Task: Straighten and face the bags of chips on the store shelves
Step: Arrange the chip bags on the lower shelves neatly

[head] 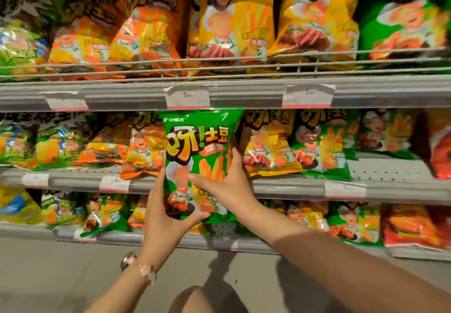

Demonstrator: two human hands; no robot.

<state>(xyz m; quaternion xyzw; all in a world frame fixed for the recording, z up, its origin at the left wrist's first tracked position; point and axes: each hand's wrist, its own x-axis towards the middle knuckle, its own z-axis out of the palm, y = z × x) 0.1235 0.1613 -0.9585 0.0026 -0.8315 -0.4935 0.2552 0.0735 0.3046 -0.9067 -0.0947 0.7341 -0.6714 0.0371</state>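
A green chip bag (195,142) stands upright in front of the middle shelf (292,187), its front facing me. My left hand (163,212) grips its lower left corner from below. My right hand (229,185) lies across its lower right front, thumb on the right edge. The bag hides the gap in the row behind it. Orange bags (144,151) lean to its left and yellow bags (266,142) stand to its right.
The top shelf (244,93) carries orange, yellow and green bags behind a wire rail (219,60). The bottom shelf (170,238) holds more mixed bags. Price tags (186,96) hang on the shelf edges. Grey floor lies below, with a watch on my left wrist.
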